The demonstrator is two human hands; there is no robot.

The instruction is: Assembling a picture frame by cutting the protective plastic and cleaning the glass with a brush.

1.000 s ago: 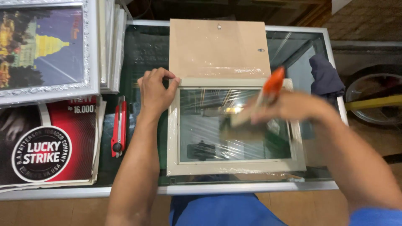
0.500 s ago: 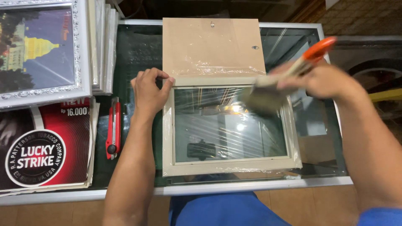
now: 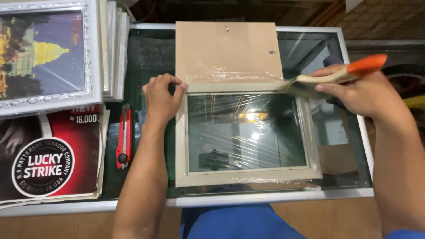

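While the left hand (image 3: 160, 98) presses curled fingers on the top-left corner of the cream picture frame (image 3: 245, 135), the right hand (image 3: 363, 90) holds a flat brush (image 3: 330, 79) w/ an orange handle, fist clamped round the grip, bristles touching the frame's top-right corner. Hands well apart, one at each upper corner.

Frame lies flat on the glass-topped table (image 3: 345, 146), roughly centre, glass pane up, loosely wrapped in clear plastic film (wrinkled along the edges, bunched at the top rail). Behind the frame, touching its far edge: a tan backing board (image 3: 228, 48) w/ small hangers. Left of the frame, just beside the left forearm: a red utility knife (image 3: 125, 138). Further left of the frame: a red and black poster (image 3: 48, 155), and above that a silver-framed picture (image 3: 44, 55) lying on a stack of other frames (image 3: 114, 53).

Step in hand, by my read: brushing dust off the frame's face, left hand acting as the anchor so the frame doesn't slide. Brush sits at the end of a stroke, at the corner.

Next move calls for: light pressure, bristles kept flat on the pane, left hand holding firm at its corner. Film is loose near the top rail, so bristles could snag it there. Can't tell how much dust remains; glare on the pane hides it.
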